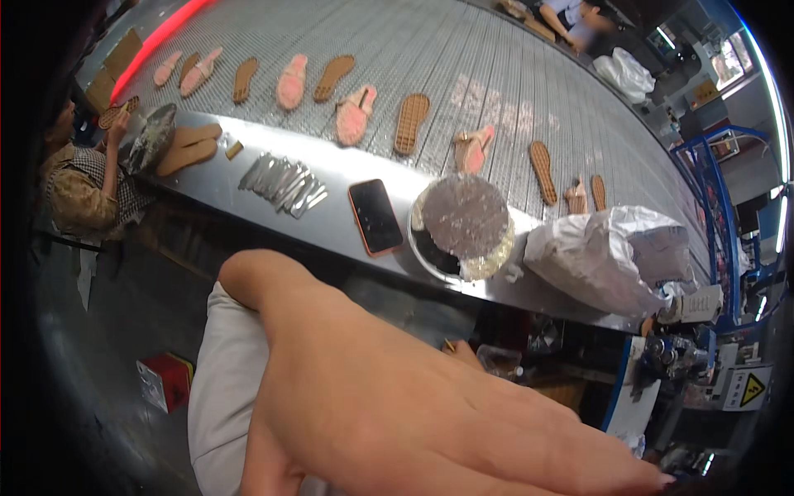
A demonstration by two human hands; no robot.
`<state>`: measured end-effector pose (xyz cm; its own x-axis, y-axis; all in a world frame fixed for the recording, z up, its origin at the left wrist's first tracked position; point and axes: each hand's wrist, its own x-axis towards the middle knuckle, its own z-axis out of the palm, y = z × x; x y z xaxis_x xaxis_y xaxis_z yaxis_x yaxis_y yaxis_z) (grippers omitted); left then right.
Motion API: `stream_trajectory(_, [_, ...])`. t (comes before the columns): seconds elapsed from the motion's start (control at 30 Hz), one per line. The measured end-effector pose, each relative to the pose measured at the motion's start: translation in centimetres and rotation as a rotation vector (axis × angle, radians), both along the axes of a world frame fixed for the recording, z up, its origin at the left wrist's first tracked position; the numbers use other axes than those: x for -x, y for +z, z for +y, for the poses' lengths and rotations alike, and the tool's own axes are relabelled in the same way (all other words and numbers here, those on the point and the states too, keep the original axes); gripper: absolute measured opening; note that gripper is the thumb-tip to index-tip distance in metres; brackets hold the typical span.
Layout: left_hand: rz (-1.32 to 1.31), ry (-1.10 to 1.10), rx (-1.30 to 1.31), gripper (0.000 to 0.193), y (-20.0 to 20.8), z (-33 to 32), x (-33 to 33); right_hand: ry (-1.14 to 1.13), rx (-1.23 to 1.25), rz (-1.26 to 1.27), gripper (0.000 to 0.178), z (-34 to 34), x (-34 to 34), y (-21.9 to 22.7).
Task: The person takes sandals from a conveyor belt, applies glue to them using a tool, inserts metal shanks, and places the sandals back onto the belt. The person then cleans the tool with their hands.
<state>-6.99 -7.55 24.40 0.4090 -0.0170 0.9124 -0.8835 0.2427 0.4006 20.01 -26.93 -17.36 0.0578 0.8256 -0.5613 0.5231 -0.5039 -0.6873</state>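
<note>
My left hand fills the lower middle, very near the camera, its back toward me and its fingers stretched out to the right. Nothing shows in it; its palm side is hidden. A small part of my right hand shows just beyond it, below the metal table's edge, with a thin yellowish thing at its fingertips. The rest of that hand is covered. Past both hands, a black phone with an orange rim and a round tub under a crusted grey-brown cover rest on the metal table.
Pink-lined sandals and brown soles line the conveyor. Thin metal strips and a white plastic bag occupy the table. A co-worker at left holds a sole. A red box stands on the floor.
</note>
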Motion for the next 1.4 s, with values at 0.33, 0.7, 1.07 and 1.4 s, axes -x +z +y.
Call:
stream_trajectory(0.33, [0.229, 0.222, 0.159, 0.073, 1.5, 0.6, -0.5, -0.045, -0.093, -0.034, 0.017, -1.9, -0.7, -2.9])
stream_trajectory(0.7, [0.247, 0.033, 0.149, 0.069, 1.1, 0.3, -2.1, -0.231, -0.025, -0.039, 0.019, -4.5, -0.6, -5.1])
stream_trajectory(1.07, [0.207, -0.142, 0.128, 0.065, 0.7, 1.6, 0.6, -0.169, 0.003, 0.06, 0.017, -1.1, 1.1, 1.0])
stream_trajectory(1.4, [0.403, 0.175, 0.248, 0.062, 1.8, 0.2, 0.0, -0.289, 0.004, 0.147, 0.014, -2.2, -0.7, -1.3])
